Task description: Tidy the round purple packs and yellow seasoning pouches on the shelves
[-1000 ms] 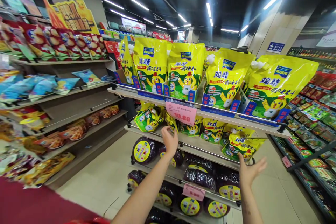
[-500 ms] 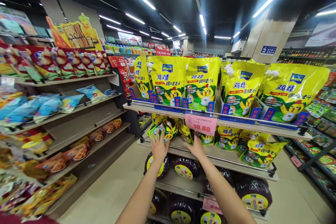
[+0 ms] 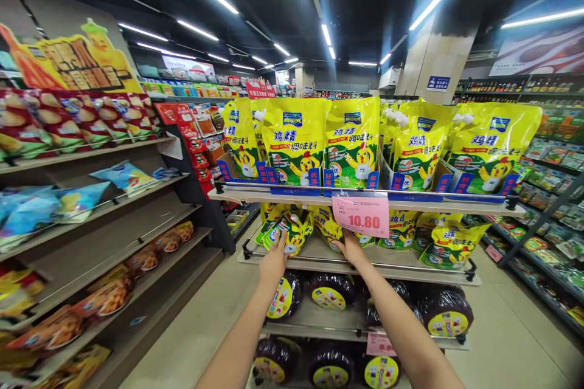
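Note:
Yellow and green pouches [image 3: 294, 146] stand upright in blue-edged boxes on the top shelf. My left hand [image 3: 274, 260] is on the lower front of a tilted green and yellow pouch [image 3: 295, 232] on the second shelf; its fingertips are partly hidden against the pouch. My right hand [image 3: 352, 248] reaches under the pink price tag [image 3: 361, 216], beside another slumped pouch [image 3: 327, 226]. Its thumb points left toward that pouch, and its other fingertips are hidden behind the tag. Further right on the same shelf leans one more pouch [image 3: 451, 245].
The top shelf's front rail [image 3: 474, 197] runs above both hands. Round dark wrapped packages [image 3: 329, 292] fill the lower shelves. On the left is a shelf unit [image 3: 182, 261] with snack bags. Another rack [image 3: 542, 255] stands at the right.
The view has turned right and shelves at left have slid outward. My left hand's spread fingers have drawn in on the pouch, which now sits more upright. My right hand has reached further under the tag.

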A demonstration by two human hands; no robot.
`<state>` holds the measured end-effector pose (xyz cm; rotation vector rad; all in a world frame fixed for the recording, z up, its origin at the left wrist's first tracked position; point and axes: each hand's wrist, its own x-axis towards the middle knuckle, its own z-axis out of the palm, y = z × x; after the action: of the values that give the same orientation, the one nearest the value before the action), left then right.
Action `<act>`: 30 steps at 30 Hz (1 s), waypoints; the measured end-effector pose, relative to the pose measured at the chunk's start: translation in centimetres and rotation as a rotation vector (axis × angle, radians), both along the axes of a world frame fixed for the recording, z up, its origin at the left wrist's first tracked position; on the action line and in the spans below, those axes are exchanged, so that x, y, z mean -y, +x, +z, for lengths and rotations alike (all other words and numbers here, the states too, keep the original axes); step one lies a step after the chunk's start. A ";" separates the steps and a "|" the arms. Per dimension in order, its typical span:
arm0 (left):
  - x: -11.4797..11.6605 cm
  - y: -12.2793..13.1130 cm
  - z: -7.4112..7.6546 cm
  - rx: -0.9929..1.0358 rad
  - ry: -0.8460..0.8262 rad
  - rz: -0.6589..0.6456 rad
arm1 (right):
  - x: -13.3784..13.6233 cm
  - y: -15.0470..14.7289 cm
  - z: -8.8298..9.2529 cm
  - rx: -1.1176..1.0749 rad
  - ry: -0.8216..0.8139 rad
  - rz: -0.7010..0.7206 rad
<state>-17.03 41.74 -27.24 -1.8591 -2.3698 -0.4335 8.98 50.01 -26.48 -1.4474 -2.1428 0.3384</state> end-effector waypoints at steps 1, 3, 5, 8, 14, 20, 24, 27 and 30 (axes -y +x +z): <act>0.0 0.1 -0.1 -0.005 0.005 0.000 | -0.1 0.7 0.1 0.003 -0.009 0.009; 0.0 0.3 -0.2 -0.010 0.015 -0.001 | -0.2 2.2 0.4 -0.001 -0.030 0.028; 0.0 0.4 -0.4 -0.005 0.022 -0.003 | -0.4 3.6 0.6 -0.016 -0.053 0.029; 0.0 0.4 -0.5 0.002 0.022 -0.003 | -0.4 5.9 0.8 -0.055 -0.064 0.036; 0.2 0.5 -0.5 0.012 0.033 -0.003 | 0.5 13.0 0.9 -0.207 -0.097 0.151; 0.3 0.6 -0.1 0.050 0.037 -0.004 | 2.7 22.2 0.5 -0.288 -0.117 -0.068; 0.3 0.7 -0.2 0.057 0.041 0.009 | 4.6 24.9 0.3 -0.368 0.021 -0.295; 0.3 0.9 -0.3 0.056 0.053 0.008 | 6.6 22.8 0.1 -0.477 0.203 -0.513; 0.3 1.1 -0.5 0.075 0.074 0.014 | 8.4 17.9 0.0 -0.429 0.491 -0.710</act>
<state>-15.88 41.48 -27.74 -1.8248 -2.3778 -0.5913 26.92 41.62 -26.51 -1.5440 -1.1626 -0.1312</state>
